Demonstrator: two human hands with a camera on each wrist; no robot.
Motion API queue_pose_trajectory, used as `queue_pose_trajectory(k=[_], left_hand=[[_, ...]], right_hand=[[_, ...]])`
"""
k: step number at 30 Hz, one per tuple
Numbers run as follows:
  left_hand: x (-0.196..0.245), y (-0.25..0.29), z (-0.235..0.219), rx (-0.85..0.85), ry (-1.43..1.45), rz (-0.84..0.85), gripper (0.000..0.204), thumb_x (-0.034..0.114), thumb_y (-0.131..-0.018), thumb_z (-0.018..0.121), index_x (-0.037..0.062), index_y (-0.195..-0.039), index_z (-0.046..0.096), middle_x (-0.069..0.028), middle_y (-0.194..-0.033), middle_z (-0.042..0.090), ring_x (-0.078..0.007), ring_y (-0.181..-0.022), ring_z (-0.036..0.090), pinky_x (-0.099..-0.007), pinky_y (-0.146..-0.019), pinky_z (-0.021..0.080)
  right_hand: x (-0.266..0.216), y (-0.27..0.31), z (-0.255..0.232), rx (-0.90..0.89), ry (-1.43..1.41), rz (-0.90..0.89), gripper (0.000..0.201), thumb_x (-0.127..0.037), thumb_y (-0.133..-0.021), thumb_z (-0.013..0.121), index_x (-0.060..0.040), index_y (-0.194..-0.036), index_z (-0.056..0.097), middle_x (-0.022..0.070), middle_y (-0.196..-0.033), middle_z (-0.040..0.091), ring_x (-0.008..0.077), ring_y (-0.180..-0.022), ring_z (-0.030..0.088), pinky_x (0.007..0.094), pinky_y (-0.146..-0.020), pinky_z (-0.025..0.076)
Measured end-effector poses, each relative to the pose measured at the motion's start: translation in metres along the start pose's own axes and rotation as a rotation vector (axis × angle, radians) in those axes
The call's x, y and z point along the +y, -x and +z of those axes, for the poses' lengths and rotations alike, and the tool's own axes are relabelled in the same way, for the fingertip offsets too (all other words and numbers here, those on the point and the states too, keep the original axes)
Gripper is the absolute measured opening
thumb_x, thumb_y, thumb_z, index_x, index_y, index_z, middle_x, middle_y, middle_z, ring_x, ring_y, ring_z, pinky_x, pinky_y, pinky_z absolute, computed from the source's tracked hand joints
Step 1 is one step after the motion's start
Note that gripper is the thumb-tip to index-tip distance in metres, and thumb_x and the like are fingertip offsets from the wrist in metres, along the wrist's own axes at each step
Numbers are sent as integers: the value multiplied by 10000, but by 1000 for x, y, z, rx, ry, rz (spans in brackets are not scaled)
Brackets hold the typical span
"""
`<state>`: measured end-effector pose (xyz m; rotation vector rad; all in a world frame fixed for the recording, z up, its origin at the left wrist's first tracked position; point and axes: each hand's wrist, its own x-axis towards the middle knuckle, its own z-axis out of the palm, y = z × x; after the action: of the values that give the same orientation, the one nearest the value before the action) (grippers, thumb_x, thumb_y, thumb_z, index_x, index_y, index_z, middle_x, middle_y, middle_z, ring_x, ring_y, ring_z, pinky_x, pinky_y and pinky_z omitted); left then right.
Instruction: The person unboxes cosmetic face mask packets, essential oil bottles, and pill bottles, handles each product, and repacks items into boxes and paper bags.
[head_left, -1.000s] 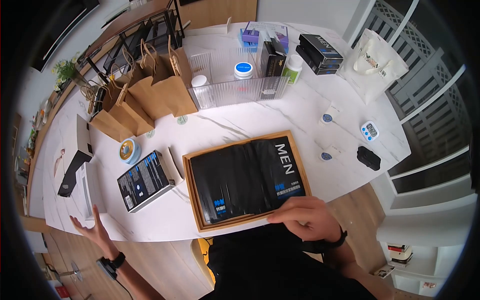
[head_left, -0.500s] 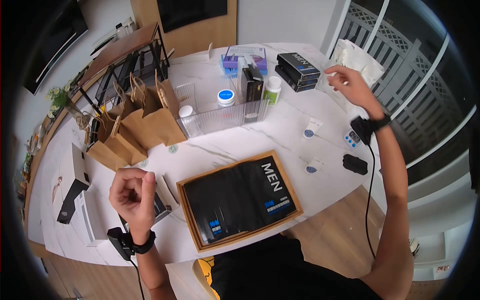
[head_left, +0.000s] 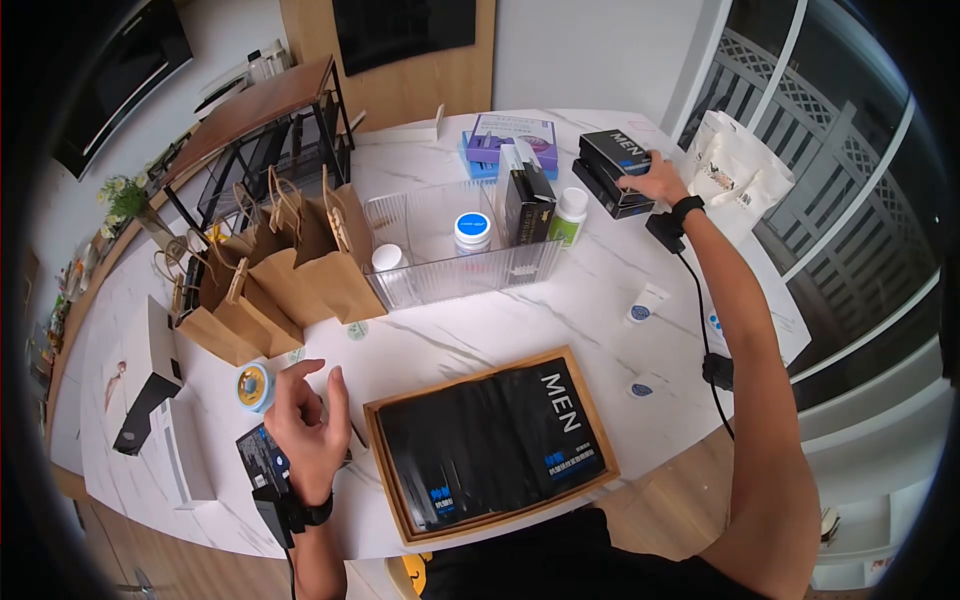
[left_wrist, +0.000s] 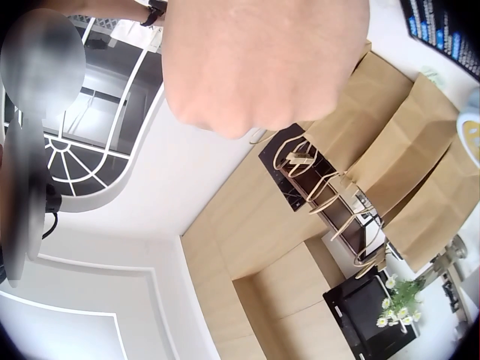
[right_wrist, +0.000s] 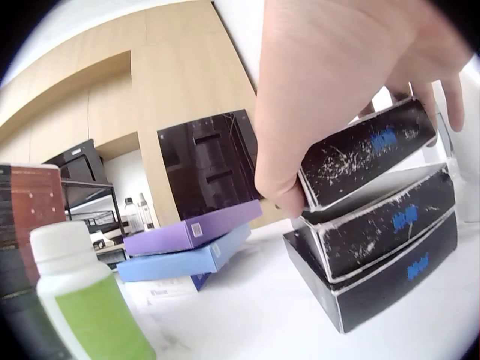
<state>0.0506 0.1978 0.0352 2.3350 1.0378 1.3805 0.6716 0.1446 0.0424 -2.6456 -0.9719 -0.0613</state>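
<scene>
My right hand (head_left: 660, 183) grips the top black box (right_wrist: 371, 150) of a stack marked MEN, thumb at one edge and fingers over the far side. That box tilts upward against the lower black boxes (right_wrist: 394, 232). Loosely curled and holding nothing, my left hand (head_left: 308, 430) hovers over a black printed box (head_left: 262, 455), partly hiding it. In front of me, a wooden tray (head_left: 392, 478) holds flat black packages (head_left: 480, 430), one lettered MEN.
Left of the stack stand a green-labelled bottle (head_left: 568, 215) and a clear bin (head_left: 460, 285) containing bottles. Brown paper bags (head_left: 310, 270) stand at the left. Purple and blue boxes (head_left: 515, 140) lie farther back. Beside the stack is a white bag (head_left: 740, 175).
My right hand has gone from the tray to the stacked boxes and now holds the top one. My left hand has come in from the table's left edge to above the printed box.
</scene>
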Motion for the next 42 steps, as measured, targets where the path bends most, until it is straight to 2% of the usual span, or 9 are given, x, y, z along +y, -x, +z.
queue_pose_trajectory(k=[1, 4, 7, 14, 22, 25, 29, 35, 42], left_hand=[[-1, 0, -1, -4, 3, -5, 144, 73, -872, 726, 45, -979, 633, 30, -486, 362, -44, -428, 286, -253, -448, 185], [-1, 3, -3, 3, -3, -13, 175, 65, -870, 726, 50, -1013, 626, 31, -487, 365, -41, -427, 289, -250, -446, 188], [-5, 2, -5, 29, -7, -24, 199, 112, -907, 702, 45, -1070, 609, 24, -492, 354, -50, -456, 270, -264, -470, 177], [-9, 4, -4, 7, -3, 2, 214, 114, -908, 706, 43, -1085, 609, 26, -495, 363, -49, -457, 274, -260, -469, 183], [1, 5, -2, 26, -13, 47, 261, 66, -857, 735, 37, -1082, 607, 25, -496, 372, -59, -418, 309, -258, -438, 198], [-2, 6, -1, 23, -5, 57, 267, 69, -851, 739, 42, -1082, 606, 16, -496, 390, -72, -414, 326, -257, -440, 211], [-5, 7, 3, 0, 12, 75, 275, 70, -843, 743, 43, -1080, 607, 11, -502, 399, -81, -412, 337, -257, -443, 225], [-7, 7, 3, -16, -4, 60, 283, 76, -879, 715, 46, -1133, 594, 18, -529, 417, -57, -455, 345, -245, -460, 240], [-5, 7, 3, -12, -10, 49, 288, 72, -879, 714, 43, -1138, 591, 16, -530, 401, -61, -468, 333, -249, -467, 236]], right_hand=[[1, -6, 1, 103, 7, -12, 1188, -659, -545, 782, 48, -1424, 411, 334, -1370, 493, 445, -1286, 491, 429, -1074, 425], [9, -31, -25, 311, -421, -114, 1137, -620, -600, 820, 114, -1374, 425, 336, -1252, 586, 393, -1184, 596, 385, -1017, 465], [-4, -29, -67, 494, -436, -173, 1145, -623, -623, 822, 166, -1341, 405, 293, -1190, 628, 331, -1093, 645, 345, -948, 503], [-26, 8, -88, 446, -384, -198, 1139, -602, -639, 826, 163, -1357, 385, 290, -1183, 628, 307, -1077, 653, 342, -944, 504], [8, 12, 14, 234, -265, -81, 1193, -671, -593, 826, 127, -1361, 382, 333, -1304, 522, 406, -1223, 553, 412, -1027, 460], [11, 27, 39, 253, -174, -111, 1176, -635, -599, 845, 39, -1422, 344, 294, -1369, 420, 414, -1253, 505, 437, -1048, 447], [15, 25, 44, 251, -246, -132, 1073, -536, -607, 875, -28, -1410, 377, 267, -1317, 435, 413, -1234, 499, 430, -1060, 429], [12, 14, 28, 408, -386, -241, 1029, -495, -641, 867, -8, -1407, 383, 244, -1312, 438, 389, -1221, 500, 426, -1043, 438], [24, 29, 51, 277, -338, -227, 1176, -528, -571, 913, -32, -1461, 326, 256, -1393, 339, 412, -1312, 417, 452, -1101, 400]])
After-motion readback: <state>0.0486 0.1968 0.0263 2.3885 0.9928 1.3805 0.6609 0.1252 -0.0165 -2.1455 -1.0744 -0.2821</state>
